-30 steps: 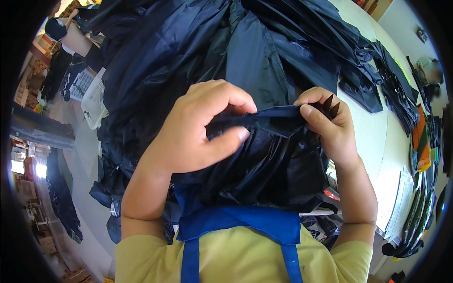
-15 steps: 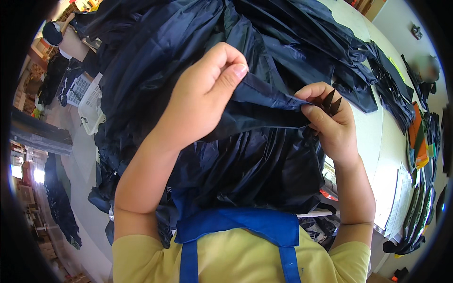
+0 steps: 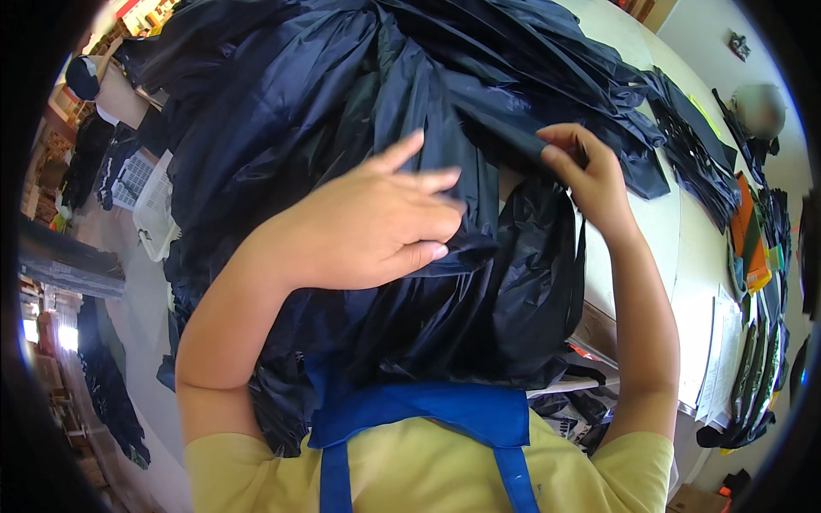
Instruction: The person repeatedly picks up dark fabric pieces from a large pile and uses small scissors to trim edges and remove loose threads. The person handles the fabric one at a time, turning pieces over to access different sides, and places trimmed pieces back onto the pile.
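A large heap of shiny dark navy fabric [image 3: 282,128] spreads before me in folds. Over its middle hovers my left hand [image 3: 385,222], fingers spread and slightly blurred by motion; it grips nothing, and whether it touches the cloth I cannot tell. My right hand [image 3: 592,175], farther right, pinches an edge of the fabric between thumb and forefinger. Something dark shows inside its curled fingers, too hidden to name. Below the hands, the near part of the cloth hangs down toward my blue apron [image 3: 419,415].
The pale table [image 3: 684,227] shows on the right, with dark fabric pieces [image 3: 697,128] and an orange item [image 3: 750,235] along its far side. Paper sheets [image 3: 718,359] hang at the right edge. A white plastic basket [image 3: 156,209] and a person [image 3: 120,90] are at left.
My left hand has let go of the fabric edge, moved down and spread its fingers. The right hand has shifted slightly upward, still pinching cloth; the dark pointed blades at it no longer show.
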Action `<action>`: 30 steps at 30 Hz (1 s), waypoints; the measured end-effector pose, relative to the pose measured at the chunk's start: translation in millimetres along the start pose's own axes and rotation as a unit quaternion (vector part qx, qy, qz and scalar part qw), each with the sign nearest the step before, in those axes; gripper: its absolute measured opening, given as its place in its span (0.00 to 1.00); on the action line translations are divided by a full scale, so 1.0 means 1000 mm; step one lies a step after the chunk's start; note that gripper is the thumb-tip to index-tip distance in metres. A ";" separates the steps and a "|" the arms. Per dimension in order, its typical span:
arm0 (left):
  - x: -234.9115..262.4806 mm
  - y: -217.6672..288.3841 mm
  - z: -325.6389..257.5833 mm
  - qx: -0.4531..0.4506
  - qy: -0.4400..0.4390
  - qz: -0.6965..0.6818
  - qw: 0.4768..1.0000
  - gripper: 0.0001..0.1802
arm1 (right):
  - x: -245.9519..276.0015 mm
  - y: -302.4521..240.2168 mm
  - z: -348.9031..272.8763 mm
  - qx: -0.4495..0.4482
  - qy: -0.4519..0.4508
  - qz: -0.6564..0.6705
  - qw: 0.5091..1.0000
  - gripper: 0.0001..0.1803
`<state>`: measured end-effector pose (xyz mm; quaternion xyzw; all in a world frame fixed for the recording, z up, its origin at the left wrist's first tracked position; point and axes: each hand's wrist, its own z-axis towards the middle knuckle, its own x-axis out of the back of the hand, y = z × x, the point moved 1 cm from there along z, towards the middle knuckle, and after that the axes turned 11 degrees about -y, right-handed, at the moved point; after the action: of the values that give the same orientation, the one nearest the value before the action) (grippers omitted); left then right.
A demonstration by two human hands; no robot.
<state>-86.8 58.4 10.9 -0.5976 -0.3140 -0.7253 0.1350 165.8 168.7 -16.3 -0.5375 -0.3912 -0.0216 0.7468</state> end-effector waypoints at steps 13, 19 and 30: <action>-0.009 0.005 0.040 0.253 -0.042 0.005 0.967 0.29 | 0.035 0.085 0.023 0.017 0.033 -0.062 0.997 0.18; -0.005 0.026 0.038 0.221 0.216 -0.141 0.941 0.51 | 0.005 -0.036 0.013 0.115 -0.018 0.150 0.982 0.04; -0.015 0.000 -0.016 0.200 0.432 -0.228 0.849 0.07 | -0.023 -0.089 -0.005 0.242 0.035 -0.084 0.966 0.17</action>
<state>-95.6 46.0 -4.8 -0.0957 -0.4900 -0.8420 0.2045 112.6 118.0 39.2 -0.3052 -0.4023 -0.0080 0.8631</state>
